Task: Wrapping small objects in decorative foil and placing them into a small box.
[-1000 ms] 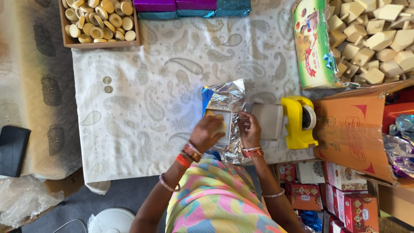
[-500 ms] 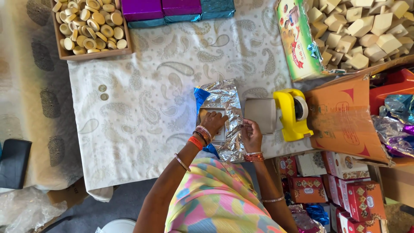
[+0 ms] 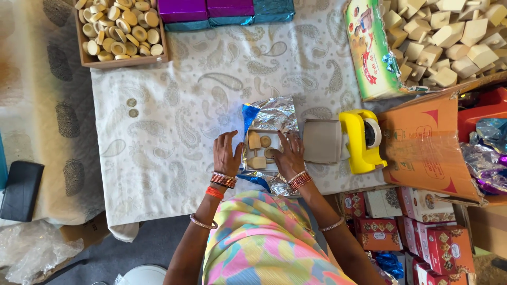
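Near the middle of the frame, a small open cardboard box (image 3: 262, 149) with pale wooden pieces inside sits on a shiny silver foil sheet with a blue underside (image 3: 269, 113). The foil lies on a bench covered by a white cloth with a grey paisley pattern (image 3: 174, 105).

The left hand (image 3: 227, 155) lies flat and open on the cloth, with its fingers touching the left edge of the foil and box. It grips nothing. The right hand (image 3: 288, 155) is also spread open, pressing down on the right side of the box. It holds nothing either.

Just to the right of the box sits a plain beige box lid (image 3: 322, 141), and beside that a yellow tape holder (image 3: 362, 140). At the upper left is a wooden tray of round wooden discs (image 3: 120, 31). Along the top edge are shiny purple and teal wrapped boxes (image 3: 227, 10). At the upper right is a heap of pale wooden blocks (image 3: 449, 37). Two small coins (image 3: 132, 107) lie on the cloth at the left.

It looks like the box is being set straight on the foil, with the wrapping not yet begun. The foil edges lie flat, so folding them up would need both hands to pinch and lift.
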